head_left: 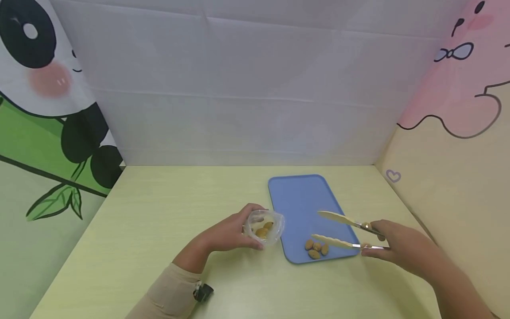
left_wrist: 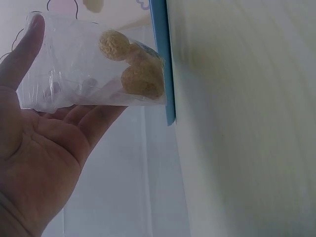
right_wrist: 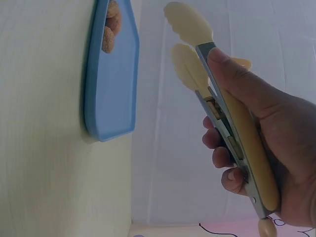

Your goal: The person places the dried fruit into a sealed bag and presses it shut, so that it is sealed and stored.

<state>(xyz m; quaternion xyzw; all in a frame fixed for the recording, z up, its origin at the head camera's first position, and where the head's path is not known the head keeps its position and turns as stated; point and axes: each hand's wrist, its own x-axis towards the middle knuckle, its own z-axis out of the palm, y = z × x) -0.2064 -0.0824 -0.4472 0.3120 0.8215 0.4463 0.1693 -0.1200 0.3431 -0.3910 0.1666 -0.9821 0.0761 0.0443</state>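
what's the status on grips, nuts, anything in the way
Left grip holding container, nuts inside. Right grip holding tongs, spread apart. More nuts on tray. Nothing seen blocking tongs.

Left arm [head_left: 169, 290] extends from 7 o'clock in head view, forearm sleeved; left hand [head_left: 233, 230] points toward 2 o'clock, thumb and fingers curved apart in hold. Right forearm [head_left: 450, 274], bare, extends from 4 o'clock, aimed toward 10; right hand [head_left: 402, 243] grips, thumb opposing curled fingers. Hands well apart.
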